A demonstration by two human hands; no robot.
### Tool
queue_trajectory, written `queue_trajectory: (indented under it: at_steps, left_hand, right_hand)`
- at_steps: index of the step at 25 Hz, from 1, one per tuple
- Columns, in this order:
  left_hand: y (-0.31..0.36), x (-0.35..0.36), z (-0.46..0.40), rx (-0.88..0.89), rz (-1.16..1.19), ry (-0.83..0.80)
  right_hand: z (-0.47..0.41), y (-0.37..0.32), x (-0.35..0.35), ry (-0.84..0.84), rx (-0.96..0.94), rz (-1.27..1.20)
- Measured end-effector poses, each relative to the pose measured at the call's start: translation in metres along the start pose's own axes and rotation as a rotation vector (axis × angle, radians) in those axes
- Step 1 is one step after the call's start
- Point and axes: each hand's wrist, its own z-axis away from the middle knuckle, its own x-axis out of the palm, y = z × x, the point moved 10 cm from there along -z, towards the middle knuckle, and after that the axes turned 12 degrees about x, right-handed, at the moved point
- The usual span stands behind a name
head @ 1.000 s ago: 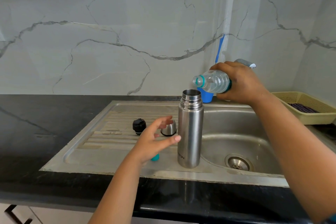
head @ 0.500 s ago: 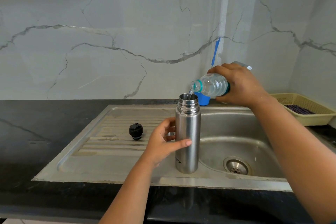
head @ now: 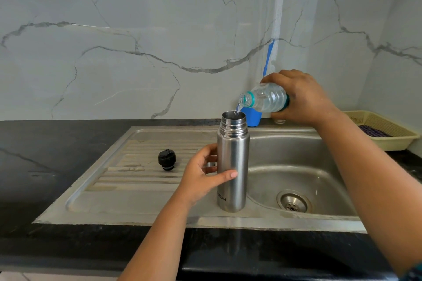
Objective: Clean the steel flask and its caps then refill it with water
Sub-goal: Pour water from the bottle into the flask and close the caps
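The steel flask (head: 233,166) stands upright and uncapped on the sink's draining board (head: 127,187), at the basin's left edge. My left hand (head: 201,175) grips its body from the left, thumb across the front. My right hand (head: 303,98) holds a clear plastic water bottle (head: 265,98) tilted mouth-down over the flask, and a thin stream of water runs into the flask's opening. The black inner cap (head: 167,159) lies on the draining board to the left. A steel outer cap (head: 211,164) is mostly hidden behind my left hand.
The sink basin (head: 296,166) with its drain (head: 293,202) lies right of the flask. A blue cup (head: 252,117) stands against the marble wall behind it. A yellow basket (head: 386,128) sits at the far right. Black countertop (head: 45,155) surrounds the sink.
My left hand reached the flask and closed round it. My right hand tipped the bottle lower, and water began running into the flask.
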Motion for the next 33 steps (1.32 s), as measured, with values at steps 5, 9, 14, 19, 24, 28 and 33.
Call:
queue_trajectory:
  at_steps: [5,9,14,19,24,28,33]
  left_hand:
    - [-0.001,-0.004,0.001,0.012,0.007,0.008]
    - [-0.004,-0.009,0.003,0.012,0.018,0.012]
    - [-0.001,-0.012,0.005,0.034,-0.012,0.027]
    - [0.006,-0.020,0.004,0.083,-0.085,0.038]
    - [0.007,-0.025,0.002,0.096,-0.105,0.038]
    - [0.008,-0.028,0.000,0.102,-0.105,0.037]
    - [0.008,-0.029,-0.001,0.115,-0.110,0.033]
  right_hand:
    - [-0.002,-0.001,-0.002,0.006,-0.004,0.003]
    - [-0.002,-0.003,-0.004,0.014,-0.001,0.005]
    - [-0.003,-0.005,-0.005,0.008,-0.001,0.006]
    - [-0.001,-0.006,-0.006,0.012,-0.009,0.013]
    - [0.001,-0.004,-0.003,0.000,-0.034,0.010]
    - [0.000,0.000,-0.004,0.016,-0.027,0.017]
    - [-0.001,-0.001,-0.004,0.016,-0.033,0.016]
